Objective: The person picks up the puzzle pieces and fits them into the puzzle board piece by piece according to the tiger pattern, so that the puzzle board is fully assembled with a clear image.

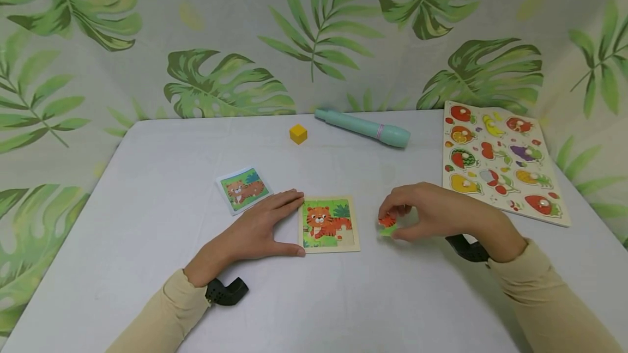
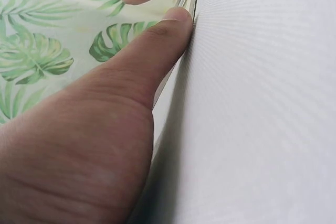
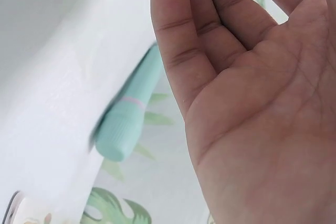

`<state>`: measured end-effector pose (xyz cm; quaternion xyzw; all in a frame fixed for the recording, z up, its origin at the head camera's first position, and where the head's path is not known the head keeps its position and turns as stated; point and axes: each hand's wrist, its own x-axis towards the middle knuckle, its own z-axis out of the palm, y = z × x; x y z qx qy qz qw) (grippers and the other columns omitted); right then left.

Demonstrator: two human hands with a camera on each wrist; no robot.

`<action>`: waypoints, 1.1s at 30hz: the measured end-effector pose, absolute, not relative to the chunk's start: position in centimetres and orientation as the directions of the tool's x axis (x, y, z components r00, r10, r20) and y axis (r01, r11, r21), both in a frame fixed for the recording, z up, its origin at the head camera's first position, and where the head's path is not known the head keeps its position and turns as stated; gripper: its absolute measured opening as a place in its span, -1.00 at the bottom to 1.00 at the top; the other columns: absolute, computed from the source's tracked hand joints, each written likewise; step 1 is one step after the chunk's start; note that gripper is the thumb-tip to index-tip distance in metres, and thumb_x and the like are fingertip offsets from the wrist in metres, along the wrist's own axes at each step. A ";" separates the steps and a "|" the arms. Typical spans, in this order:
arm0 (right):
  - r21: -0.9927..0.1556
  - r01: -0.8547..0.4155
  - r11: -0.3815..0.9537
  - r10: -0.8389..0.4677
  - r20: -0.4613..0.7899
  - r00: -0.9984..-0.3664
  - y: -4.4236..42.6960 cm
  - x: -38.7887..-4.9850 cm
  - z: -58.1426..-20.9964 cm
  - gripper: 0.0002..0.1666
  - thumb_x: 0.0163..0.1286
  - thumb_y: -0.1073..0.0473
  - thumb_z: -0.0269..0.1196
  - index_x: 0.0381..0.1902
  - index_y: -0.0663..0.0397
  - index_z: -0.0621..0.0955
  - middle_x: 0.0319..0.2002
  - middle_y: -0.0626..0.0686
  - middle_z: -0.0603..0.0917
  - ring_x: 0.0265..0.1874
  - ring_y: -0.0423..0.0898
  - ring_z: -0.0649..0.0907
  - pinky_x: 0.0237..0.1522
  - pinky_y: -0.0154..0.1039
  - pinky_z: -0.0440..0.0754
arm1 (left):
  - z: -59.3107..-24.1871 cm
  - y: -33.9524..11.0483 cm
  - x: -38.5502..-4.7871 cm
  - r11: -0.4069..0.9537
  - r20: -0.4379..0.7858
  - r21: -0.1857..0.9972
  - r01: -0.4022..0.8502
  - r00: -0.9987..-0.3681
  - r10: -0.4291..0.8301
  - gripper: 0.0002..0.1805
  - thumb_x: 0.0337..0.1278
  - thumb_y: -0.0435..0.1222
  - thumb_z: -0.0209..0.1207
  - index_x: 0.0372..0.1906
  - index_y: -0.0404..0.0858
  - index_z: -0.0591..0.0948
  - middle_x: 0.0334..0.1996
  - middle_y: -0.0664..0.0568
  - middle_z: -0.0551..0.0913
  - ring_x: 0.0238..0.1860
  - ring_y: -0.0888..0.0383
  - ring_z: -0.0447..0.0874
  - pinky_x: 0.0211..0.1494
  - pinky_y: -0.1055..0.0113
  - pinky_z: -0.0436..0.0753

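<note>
A square tiger jigsaw puzzle [image 1: 327, 223] in a pale wooden frame lies on the white table, with a gap in the picture at its lower right. My left hand [image 1: 267, 226] rests along the frame's left side, fingers stretched to the upper corner and thumb at the lower one. In the left wrist view, that thumb [image 2: 163, 38] touches the frame's edge. To the right of the frame, my right hand [image 1: 422, 214] pinches an orange and green puzzle piece [image 1: 387, 224] between thumb and fingers, apart from the board. The right wrist view shows its palm, but the piece is hidden there.
A tiger picture card [image 1: 243, 189] lies behind the left hand. Farther back are a yellow cube [image 1: 298, 134] and a mint-green, microphone-shaped object [image 1: 363, 127]. A fruit peg board [image 1: 502, 165] lies at the right, near the leaf-patterned cloth [image 1: 319, 26].
</note>
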<state>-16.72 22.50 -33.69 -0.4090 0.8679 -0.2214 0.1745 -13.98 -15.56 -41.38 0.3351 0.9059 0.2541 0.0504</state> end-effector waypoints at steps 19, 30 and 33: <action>-0.497 -0.663 0.560 -0.795 -0.095 -0.600 20.3 -17.2 -32.9 -0.66 0.25 0.06 0.52 -0.02 -0.26 0.70 -0.19 -0.29 0.64 -0.22 -0.10 0.63 -0.15 -0.18 0.67 | -41.3 -15.6 -13.9 0.639 0.095 0.496 0.588 -0.768 0.633 0.13 -0.02 0.28 0.45 0.58 -0.19 0.31 0.59 0.04 0.24 0.60 0.01 0.17 0.59 -0.02 0.29; -0.523 -0.674 0.521 -0.803 -0.035 -0.595 19.2 -17.3 -33.3 -0.66 0.28 0.15 0.46 0.01 -0.20 0.71 -0.11 -0.26 0.66 -0.23 -0.14 0.64 -0.16 -0.18 0.70 | -41.5 -15.6 -14.0 0.645 0.082 0.496 0.581 -0.771 0.632 0.14 -0.01 0.32 0.42 0.60 -0.16 0.29 0.60 0.10 0.22 0.61 0.06 0.15 0.59 0.00 0.28; -0.529 -0.673 0.517 -0.805 -0.033 -0.592 18.9 -17.2 -33.7 -0.66 0.28 0.16 0.44 0.02 -0.20 0.71 -0.11 -0.26 0.66 -0.22 -0.15 0.63 -0.16 -0.19 0.69 | -41.5 -15.6 -14.0 0.645 0.080 0.498 0.580 -0.771 0.632 0.14 -0.01 0.33 0.41 0.60 -0.15 0.29 0.60 0.11 0.22 0.61 0.06 0.14 0.59 0.00 0.28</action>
